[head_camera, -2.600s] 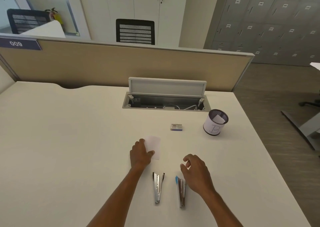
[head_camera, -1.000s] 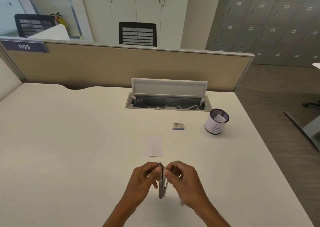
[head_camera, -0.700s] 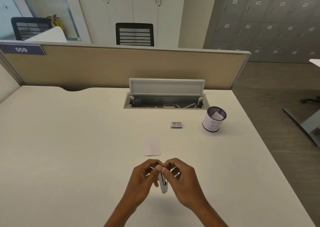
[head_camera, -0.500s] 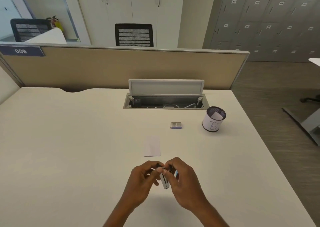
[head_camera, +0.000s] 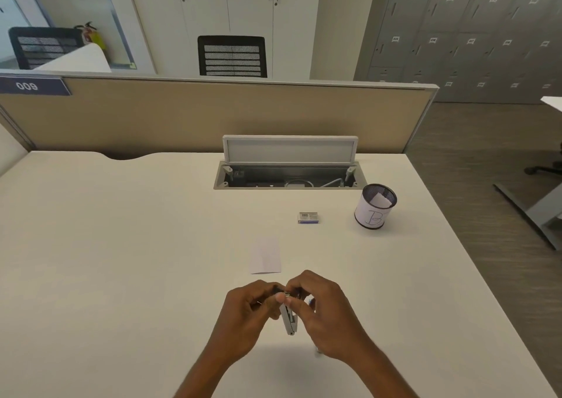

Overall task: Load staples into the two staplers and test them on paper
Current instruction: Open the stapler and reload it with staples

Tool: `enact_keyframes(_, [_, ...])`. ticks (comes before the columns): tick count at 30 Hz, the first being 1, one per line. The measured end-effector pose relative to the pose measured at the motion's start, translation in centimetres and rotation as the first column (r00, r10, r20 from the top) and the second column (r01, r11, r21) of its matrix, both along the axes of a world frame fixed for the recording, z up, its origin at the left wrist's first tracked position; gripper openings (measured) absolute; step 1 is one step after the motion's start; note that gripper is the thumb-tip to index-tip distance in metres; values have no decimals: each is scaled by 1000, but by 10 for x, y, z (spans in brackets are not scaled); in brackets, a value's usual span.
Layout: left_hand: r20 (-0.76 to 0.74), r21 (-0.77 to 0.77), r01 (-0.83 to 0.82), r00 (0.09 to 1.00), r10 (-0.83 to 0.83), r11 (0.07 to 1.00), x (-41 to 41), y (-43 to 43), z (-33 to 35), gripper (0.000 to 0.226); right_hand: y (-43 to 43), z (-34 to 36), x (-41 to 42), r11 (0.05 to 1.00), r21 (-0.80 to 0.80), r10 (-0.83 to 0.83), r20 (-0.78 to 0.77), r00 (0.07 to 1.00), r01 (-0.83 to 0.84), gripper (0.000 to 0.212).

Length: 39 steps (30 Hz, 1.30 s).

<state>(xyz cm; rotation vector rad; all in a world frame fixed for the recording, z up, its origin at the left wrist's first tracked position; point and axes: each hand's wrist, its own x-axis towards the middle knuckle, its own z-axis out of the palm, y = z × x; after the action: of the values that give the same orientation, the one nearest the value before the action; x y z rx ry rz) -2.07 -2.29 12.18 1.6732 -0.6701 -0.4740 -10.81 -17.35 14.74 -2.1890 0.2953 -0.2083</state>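
Both hands have lifted one stapler [head_camera: 289, 318] off the worktop [head_camera: 121, 245]: left hand [head_camera: 246, 315] and right hand [head_camera: 322, 315] pinch it between them, probably to open its magazine. Paper [head_camera: 265, 255] lies just beyond; staple box [head_camera: 308, 217] farther.

**One head-worn view, angled down over the desk**

You have a single wide-angle camera, worn on your head, facing forward and down. Your hands [head_camera: 292, 315] sit close, low in the centre of the frame, above the white desk [head_camera: 121, 245]. Farther off you see the beige partition [head_camera: 213, 114], then cabinets and lockers beyond. Straight edges bow near the borders. No second view overlaps it.
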Motion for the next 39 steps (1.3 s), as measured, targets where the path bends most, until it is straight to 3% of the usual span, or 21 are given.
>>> enact_keyframes(11, [148, -178, -254, 948, 281, 951, -20, -25, 15, 22, -10, 31, 8, 991, 130, 23, 62, 998, -31, 13])
enact_keyframes(13, [79, -210, -332, 932, 355, 919, -19, -24, 17, 18, -17, 32, 7, 984, 178, -12, 92, 996, -5, 14])
enact_keyframes(16, [-63, -233, -469, 881, 468, 852, -6, -10, 20, 17, -44, 39, 1, 909, 399, -193, 155, 969, 117, 18])
enact_keyframes(19, [-92, -250, -351, 936, 339, 902, -4, 0, 27, 14, -57, 45, -2, 881, 468, -162, 173, 971, 63, 14])
enact_keyframes(23, [-304, -310, -195, 948, 97, 930, -3, 13, 22, 39, -54, 49, 0, 848, 529, -129, 190, 973, 9, 11])
enact_keyframes(25, [-465, -338, -108, 883, -66, 935, -1, 25, 11, 49, -56, 53, 1, 811, 585, -158, 211, 965, 5, 17])
enact_keyframes(29, [-685, -389, 27, 660, -308, 921, -9, 32, 0, 48, -55, 55, 3, 703, 708, -113, 204, 972, -67, 18])
enact_keyframes(32, [-701, -371, 137, 607, -374, 918, -16, 21, 11, 50, -46, 47, 8, 573, 808, -5, 169, 986, -136, 14])
enact_keyframes(35, [-646, -337, 214, 656, -391, 917, -23, 1, 27, 51, -35, 38, 16, 468, 872, 44, 137, 990, -142, 16])
enact_keyframes(39, [-654, -316, 60, 709, -263, 947, -40, -17, 32, 52, -26, 30, 25, 526, 844, 36, 106, 994, -109, 16])
